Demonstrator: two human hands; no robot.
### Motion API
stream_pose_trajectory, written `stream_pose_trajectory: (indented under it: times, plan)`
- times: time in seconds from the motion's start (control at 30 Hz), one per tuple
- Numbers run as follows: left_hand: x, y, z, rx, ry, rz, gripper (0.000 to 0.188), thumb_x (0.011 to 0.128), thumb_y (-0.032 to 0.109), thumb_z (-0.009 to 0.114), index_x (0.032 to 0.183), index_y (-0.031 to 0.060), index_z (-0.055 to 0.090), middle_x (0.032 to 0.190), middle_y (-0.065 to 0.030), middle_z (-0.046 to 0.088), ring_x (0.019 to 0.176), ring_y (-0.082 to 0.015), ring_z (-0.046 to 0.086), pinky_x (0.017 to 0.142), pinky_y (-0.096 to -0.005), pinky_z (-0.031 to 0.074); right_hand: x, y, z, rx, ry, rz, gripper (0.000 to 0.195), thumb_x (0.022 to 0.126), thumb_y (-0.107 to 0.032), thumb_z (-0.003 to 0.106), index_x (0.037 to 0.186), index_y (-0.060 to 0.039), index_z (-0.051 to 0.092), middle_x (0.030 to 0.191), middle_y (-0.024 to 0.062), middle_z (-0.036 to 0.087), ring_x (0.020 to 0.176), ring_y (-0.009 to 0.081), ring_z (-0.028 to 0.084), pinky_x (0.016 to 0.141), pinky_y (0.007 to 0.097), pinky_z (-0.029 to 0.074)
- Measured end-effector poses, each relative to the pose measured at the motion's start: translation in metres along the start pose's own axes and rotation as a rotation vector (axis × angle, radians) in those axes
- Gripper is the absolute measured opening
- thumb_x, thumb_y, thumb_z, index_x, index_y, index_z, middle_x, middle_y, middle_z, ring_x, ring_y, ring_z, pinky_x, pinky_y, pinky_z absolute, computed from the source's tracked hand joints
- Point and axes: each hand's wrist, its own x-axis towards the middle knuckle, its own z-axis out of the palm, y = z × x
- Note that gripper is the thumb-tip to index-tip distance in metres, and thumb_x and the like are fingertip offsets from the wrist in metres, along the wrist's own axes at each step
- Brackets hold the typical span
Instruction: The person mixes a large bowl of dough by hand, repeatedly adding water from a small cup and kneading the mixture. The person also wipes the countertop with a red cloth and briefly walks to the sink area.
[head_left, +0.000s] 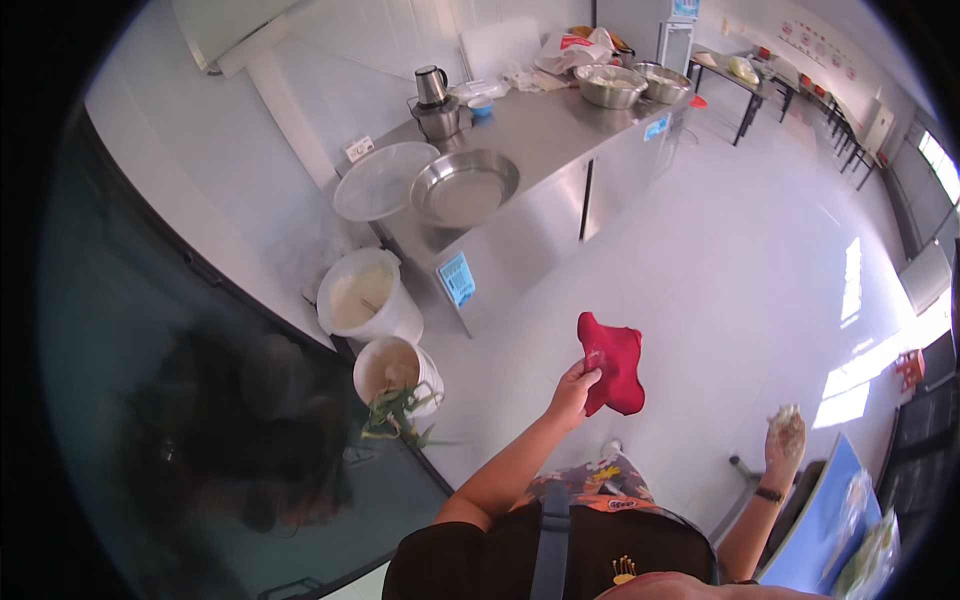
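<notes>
My left hand (579, 390) pinches a piece of dark red cloth (616, 367) by its left edge, thumb on top. The cloth spreads out flat above the floor, with a whitish smear near my fingers. On the right, my right hand (785, 442) is held up apart from the cloth. Pale, doughy matter coats its fingers, so how far they are bent is unclear. A dark bracelet (769, 494) circles that wrist. To the left of the cloth stand a white bucket (433, 382) with brownish contents and a larger white tub (405, 319) holding something cream-coloured.
A steel counter (536, 131) along the wall bears a shallow steel basin (465, 184), a clear lid (386, 180), a food chopper (435, 105) and two steel bowls (611, 94). Green leaves (397, 416) overhang the bucket. A blue board (817, 517) with plastic bags is at lower right.
</notes>
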Motion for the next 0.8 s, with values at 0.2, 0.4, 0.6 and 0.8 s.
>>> stream_pose_trajectory:
  times: [0.2, 0.4, 0.6, 0.8]
  plan:
    - [0.197, 0.045, 0.047, 0.028, 0.211, 0.193, 0.027, 0.088, 0.006, 0.044, 0.114, 0.0021, 0.052, 0.107, -0.0055, 0.055, 0.098, -0.0147, 0.053, 0.085, -0.0293, 0.043, 0.185, 0.037, -0.002, 0.305, 0.056, 0.199, 0.023, 0.090, -0.016, 0.045, 0.105, -0.0007, 0.053, 0.097, 0.0110, 0.060, 0.091, 0.0213, 0.058, 0.078, 0.0347, 0.051]
    - [0.344, 0.121, 0.076, 0.129, 0.594, 0.511, 0.029, 0.088, 0.006, 0.040, 0.114, 0.0000, 0.051, 0.106, -0.0073, 0.055, 0.097, -0.0170, 0.052, 0.084, -0.0283, 0.042, 0.412, 0.081, 0.082, 0.295, -0.306, 0.312, 0.024, 0.091, -0.016, 0.043, 0.105, 0.0000, 0.053, 0.102, 0.0118, 0.057, 0.089, 0.0208, 0.055, 0.081, 0.0329, 0.050]
    - [0.493, 0.155, 0.061, 0.402, 0.967, 0.712, 0.041, 0.086, 0.009, 0.040, 0.124, -0.0076, 0.039, 0.124, -0.0217, 0.045, 0.110, -0.0307, 0.048, 0.095, -0.0351, 0.035, 0.566, 0.109, 0.262, 0.244, -0.466, 0.430, 0.023, 0.091, -0.016, 0.044, 0.106, 0.0000, 0.052, 0.099, 0.0117, 0.056, 0.087, 0.0204, 0.055, 0.079, 0.0330, 0.050]
    - [0.651, 0.185, -0.029, 1.354, 1.442, 0.536, 0.056, 0.085, 0.023, 0.049, 0.128, -0.0084, 0.032, 0.136, -0.0276, 0.029, 0.124, -0.0389, 0.030, 0.103, -0.0464, 0.023, 0.695, 0.167, 0.393, 0.159, -0.474, 0.558, 0.026, 0.091, -0.019, 0.043, 0.107, -0.0001, 0.052, 0.096, 0.0119, 0.057, 0.086, 0.0210, 0.056, 0.078, 0.0357, 0.050]
